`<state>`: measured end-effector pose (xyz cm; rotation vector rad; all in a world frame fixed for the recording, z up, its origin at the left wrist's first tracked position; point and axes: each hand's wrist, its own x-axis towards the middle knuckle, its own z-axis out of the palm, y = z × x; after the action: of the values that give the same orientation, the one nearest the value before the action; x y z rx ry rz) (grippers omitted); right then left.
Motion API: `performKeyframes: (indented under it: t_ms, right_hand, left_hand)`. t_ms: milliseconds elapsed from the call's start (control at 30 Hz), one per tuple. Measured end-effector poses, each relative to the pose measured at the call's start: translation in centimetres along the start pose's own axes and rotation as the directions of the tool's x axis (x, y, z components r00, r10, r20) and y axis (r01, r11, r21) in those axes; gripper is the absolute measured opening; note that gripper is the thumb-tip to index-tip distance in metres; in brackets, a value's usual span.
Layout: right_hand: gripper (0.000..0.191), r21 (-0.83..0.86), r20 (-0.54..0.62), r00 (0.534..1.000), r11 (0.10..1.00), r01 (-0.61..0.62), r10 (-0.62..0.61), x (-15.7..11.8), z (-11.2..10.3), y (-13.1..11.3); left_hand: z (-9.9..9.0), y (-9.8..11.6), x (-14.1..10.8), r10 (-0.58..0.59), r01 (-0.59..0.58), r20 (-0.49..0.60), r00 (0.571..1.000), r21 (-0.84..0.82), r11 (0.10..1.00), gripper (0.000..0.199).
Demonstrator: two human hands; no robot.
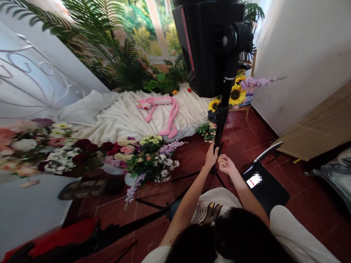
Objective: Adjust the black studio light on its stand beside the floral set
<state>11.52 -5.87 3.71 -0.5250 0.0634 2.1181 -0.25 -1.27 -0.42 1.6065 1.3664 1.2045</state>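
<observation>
A black studio light (210, 54) looms at the top on a black light stand (221, 126), whose legs spread over the floor. My left hand (211, 156) is wrapped around the lower part of the stand's pole. Just right of the pole, my right hand (226, 164) is closed, its fingers curled close to a dark clamp or knob on the stand. Whether those fingertips pinch anything is too small to tell.
A pink plush toy (160, 102) lies on a white furry cloth (117, 113). Flower bunches (148, 155) stand at left, sunflowers (236, 95) behind the pole. A black chair (270, 190) holds a lit phone (252, 181). Another stand (131, 226) crosses at lower left.
</observation>
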Motion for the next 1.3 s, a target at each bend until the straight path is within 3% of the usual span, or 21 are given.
performKeyframes:
  t_ms: [133,267,400,500,600,733,833,933,1067,1200,1300]
  right_hand:
    - [0.032,0.155,-0.001,0.998,0.986,0.067,-0.068,0.8,0.5,0.2]
    - [0.03,0.154,-0.028,0.991,0.979,0.134,-0.132,1.2,0.4,0.7]
    - [0.027,0.171,-0.097,0.989,0.977,0.123,-0.108,0.9,0.8,1.0]
    - [0.021,0.135,-0.075,0.992,0.985,0.11,-0.1,0.3,1.6,0.9]
    - [0.018,0.122,-0.032,0.997,0.99,0.074,-0.071,-0.5,2.3,0.9]
    - [0.017,0.081,-0.102,0.995,0.997,0.011,-0.003,-0.9,2.9,1.9]
    - [0.016,-0.054,-0.162,0.986,0.998,-0.042,0.033,-0.4,3.4,3.3]
    - [0.017,-0.234,-0.176,0.982,0.965,-0.114,0.073,0.7,4.2,4.8]
    - [0.013,-0.504,-0.16,0.979,0.842,-0.193,0.129,2.8,5.6,7.0]
    - [0.013,-0.714,-0.094,0.957,0.652,-0.257,0.274,5.1,7.6,10.3]
    - [0.013,-0.849,-0.063,0.895,0.447,-0.281,0.442,6.7,10.0,13.6]
  left_hand:
    - [0.1,-0.1,0.1,-0.011,0.011,-0.008,1.0,-0.003,1.0,0.043]
    - [0.1,0.0,0.0,-0.038,0.038,0.001,0.999,-0.003,0.999,0.042]
    - [0.1,0.2,-0.1,-0.062,0.063,0.02,0.998,-0.029,0.998,0.044]
    - [0.1,0.1,0.0,-0.076,0.079,0.053,0.996,-0.061,0.995,0.046]
    - [-0.3,-0.4,-0.3,-0.019,0.027,0.062,0.998,-0.126,0.992,0.047]
    - [-2.2,-2.3,-3.4,-0.011,0.014,0.018,1.0,-0.169,0.985,0.045]
    - [-5.5,-5.4,-8.7,-0.188,0.188,0.013,0.982,-0.129,0.974,0.045]
    - [-10.2,-9.2,-15.7,-0.439,0.434,-0.019,0.898,-0.124,0.893,0.052]
    - [-17.2,-12.6,-24.1,-0.628,0.611,-0.274,0.728,-0.155,0.776,0.058]
    - [-23.0,-11.4,-29.5,-0.665,0.693,-0.509,0.546,-0.172,0.701,0.057]
    - [-25.5,-7.9,-31.3,-0.532,0.72,-0.723,0.44,-0.07,0.691,0.052]
